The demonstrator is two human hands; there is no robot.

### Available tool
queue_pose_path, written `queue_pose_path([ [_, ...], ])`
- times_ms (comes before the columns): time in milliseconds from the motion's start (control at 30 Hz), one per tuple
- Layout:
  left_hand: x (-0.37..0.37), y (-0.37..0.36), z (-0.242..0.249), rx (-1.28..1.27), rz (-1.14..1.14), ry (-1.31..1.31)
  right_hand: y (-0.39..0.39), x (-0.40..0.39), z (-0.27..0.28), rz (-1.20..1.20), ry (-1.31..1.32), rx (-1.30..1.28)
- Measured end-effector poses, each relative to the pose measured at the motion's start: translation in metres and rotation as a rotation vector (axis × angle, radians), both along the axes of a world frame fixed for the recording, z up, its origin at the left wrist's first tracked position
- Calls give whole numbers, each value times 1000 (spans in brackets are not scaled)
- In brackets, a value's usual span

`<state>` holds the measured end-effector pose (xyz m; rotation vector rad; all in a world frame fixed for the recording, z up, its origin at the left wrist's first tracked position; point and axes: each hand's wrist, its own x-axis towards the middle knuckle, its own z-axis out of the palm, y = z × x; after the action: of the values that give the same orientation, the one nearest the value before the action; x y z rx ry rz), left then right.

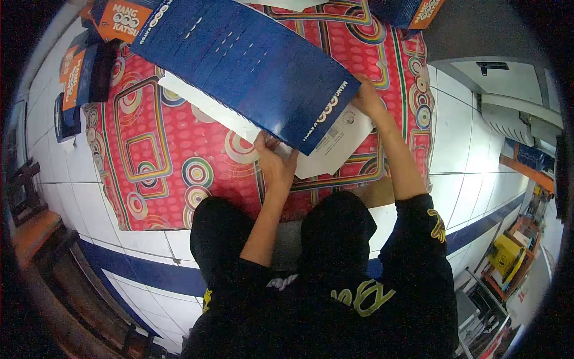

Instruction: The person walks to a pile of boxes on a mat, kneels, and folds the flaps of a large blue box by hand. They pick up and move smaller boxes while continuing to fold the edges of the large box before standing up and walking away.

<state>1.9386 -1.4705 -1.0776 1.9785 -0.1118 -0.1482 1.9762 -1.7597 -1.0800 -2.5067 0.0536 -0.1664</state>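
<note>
A long fanned stack of blue printed cardboard sheets [257, 72] lies slantwise over the table, with "MANG KATSU" lettering at both ends. My left hand [276, 163] grips its lower edge near the right end, thumb apart from the fingers. At the right end, my right hand [369, 100] is closed around the corner, and its fingertips are partly hidden by the sheets. White cardboard [338, 146] with small print shows beneath the stack, between my two hands. Another pale strip sticks out along the lower left edge.
A red patterned cloth [197, 173] covers the low table. Blue and orange boxes [78, 75] stand at the left, with another orange-labelled box [122, 21] at the upper left and one box [418, 12] at the upper right. White floor tiles [451, 116] surround the table. My knees are at its near edge.
</note>
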Motion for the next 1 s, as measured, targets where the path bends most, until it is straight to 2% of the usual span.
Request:
queue_pose_path([
  [67, -1, -2, 3, 2, 35, 99, -5, 8, -4, 3, 50, -53],
  [133, -1, 1, 2, 92, 1, 44, 4, 7, 1, 4, 100, -99],
  [233, 1, 2, 10, 129, -18, -1, 7, 6, 7, -47, -27, -146],
  [267, 4, 1, 16, 127, -13, -10, 6, 7, 14, -39, 42, -203],
  [333, 4, 0, 27, 27, 38, -287, 7, 5, 24, -32, 110, -257],
  [367, 3, 3, 37, 29, 41, -289, 14, 6, 54, -6, 79, 143],
  [400, 1, 5, 48, 51, 31, -450, 18, 9, 79, 22, 48, 542],
  [433, 1, 6, 58, 74, 18, -609, 18, 11, 97, 24, 48, 543],
  [467, 4, 6, 66, 75, 16, -606, 17, 11, 113, 78, 92, 455],
  [533, 7, 5, 78, 324, -250, -507, 12, 8, 118, 122, 137, 362],
  [600, 8, 6, 69, 300, -243, -511, 1, 16, 111, 241, 92, 139],
  [733, 7, 7, 63, 260, -233, -486, -1, 20, 102, 226, 96, 59],
  [933, 10, 8, 53, 246, -222, -559, -2, 21, 93, 228, 3, 86],
  [1000, 10, 8, 56, 235, -219, -556, -2, 20, 94, 219, 43, 56],
])
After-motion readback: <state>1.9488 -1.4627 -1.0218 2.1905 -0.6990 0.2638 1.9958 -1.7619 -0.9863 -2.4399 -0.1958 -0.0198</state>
